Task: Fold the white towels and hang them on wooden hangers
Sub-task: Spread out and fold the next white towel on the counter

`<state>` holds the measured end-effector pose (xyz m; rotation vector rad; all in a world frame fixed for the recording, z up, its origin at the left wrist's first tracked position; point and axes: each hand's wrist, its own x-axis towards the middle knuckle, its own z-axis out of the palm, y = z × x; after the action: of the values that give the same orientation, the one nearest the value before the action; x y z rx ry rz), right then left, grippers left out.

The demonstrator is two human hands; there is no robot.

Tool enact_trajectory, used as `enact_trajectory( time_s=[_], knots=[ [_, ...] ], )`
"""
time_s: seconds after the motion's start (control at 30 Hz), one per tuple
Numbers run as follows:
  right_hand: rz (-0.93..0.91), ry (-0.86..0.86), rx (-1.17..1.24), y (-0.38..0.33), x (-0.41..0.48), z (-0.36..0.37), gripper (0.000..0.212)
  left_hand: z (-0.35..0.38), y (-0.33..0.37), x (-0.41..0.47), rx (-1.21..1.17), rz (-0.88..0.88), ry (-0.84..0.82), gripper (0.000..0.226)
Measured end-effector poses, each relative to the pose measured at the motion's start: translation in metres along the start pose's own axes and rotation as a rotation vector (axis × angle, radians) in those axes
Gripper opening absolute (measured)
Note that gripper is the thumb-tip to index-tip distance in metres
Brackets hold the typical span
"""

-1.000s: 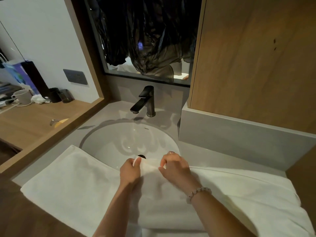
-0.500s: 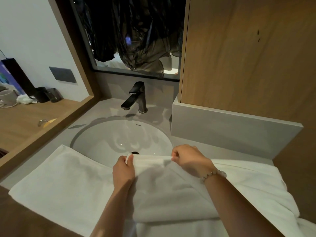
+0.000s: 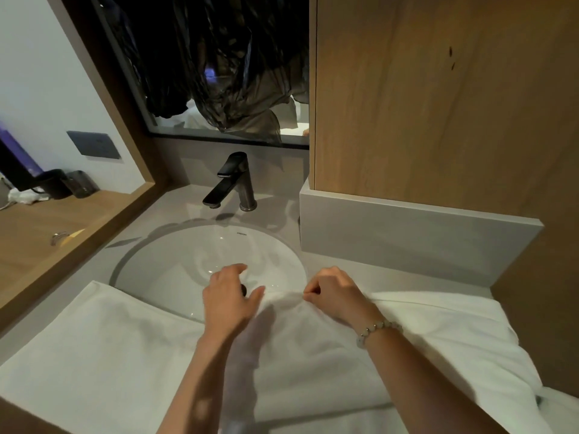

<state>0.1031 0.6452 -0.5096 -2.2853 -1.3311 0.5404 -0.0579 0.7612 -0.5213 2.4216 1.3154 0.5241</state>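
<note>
Overhead, the right of the view is filled by a wooden cabinet panel (image 3: 438,104), which comes down beside the right end of the counter. Across the front of the grey counter (image 3: 332,261) a white towel (image 3: 125,355) is spread from left to right, with a second layer folded over its middle. Its far edge is laid over the near rim of the round white basin (image 3: 188,261), so that part of the cloth hangs unsupported above the bowl. On the right, a strip of bare counter is left between that far edge and the low grey ledge (image 3: 407,236) under the cabinet. On the left, the towel's corner is set close to the raised wooden shelf rim (image 3: 94,242), and little room is left there. Beyond the basin a dark faucet (image 3: 233,183) is mounted, well apart from the cloth.

The left hand (image 3: 230,303) is held over the near part of the basin, its fingers loose and spread, gripping nothing. Only its thumb (image 3: 257,296) is stretched toward the towel's far edge; whether the cloth is touched cannot be told. The right hand (image 3: 336,294) is placed just beside it, over the same edge. Its fingers (image 3: 313,288) are curled in, and a small bunch of the towel's far edge is pinched between thumb and forefinger, the fabric being drawn into creases there. A beaded bracelet (image 3: 379,330) is worn on the right wrist, above the folded middle layer.
</note>
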Motion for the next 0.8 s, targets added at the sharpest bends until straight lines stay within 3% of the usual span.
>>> enact_trajectory(
  time_s=[0.1, 0.23, 0.33, 0.43, 0.6, 0.8],
  knots=[
    [-0.033, 0.015, 0.008, -0.001, -0.004, -0.001, 0.025, 0.008, 0.041, 0.013, 0.021, 0.259, -0.366, 0.051],
    [-0.057, 0.017, 0.017, 0.0, -0.007, -0.008, 0.023, 0.026, 0.061, 0.02, -0.007, 0.231, -0.601, 0.005],
    [-0.044, 0.085, 0.042, 0.002, -0.013, -0.008, 0.019, 0.032, 0.054, 0.021, -0.197, 0.097, -0.591, 0.008],
    [-0.004, 0.128, -0.129, 0.003, -0.021, -0.009, 0.015, 0.031, 0.05, 0.013, -0.309, 0.0, -0.503, 0.007],
    [0.211, 0.018, -0.243, 0.024, -0.042, -0.028, 0.025, 0.029, 0.054, 0.001, -0.371, -0.045, -0.424, 0.005],
    [0.292, -0.08, -0.12, 0.049, -0.054, -0.038, 0.023, 0.033, 0.053, -0.005, -0.445, -0.083, -0.413, 0.005]
  ],
)
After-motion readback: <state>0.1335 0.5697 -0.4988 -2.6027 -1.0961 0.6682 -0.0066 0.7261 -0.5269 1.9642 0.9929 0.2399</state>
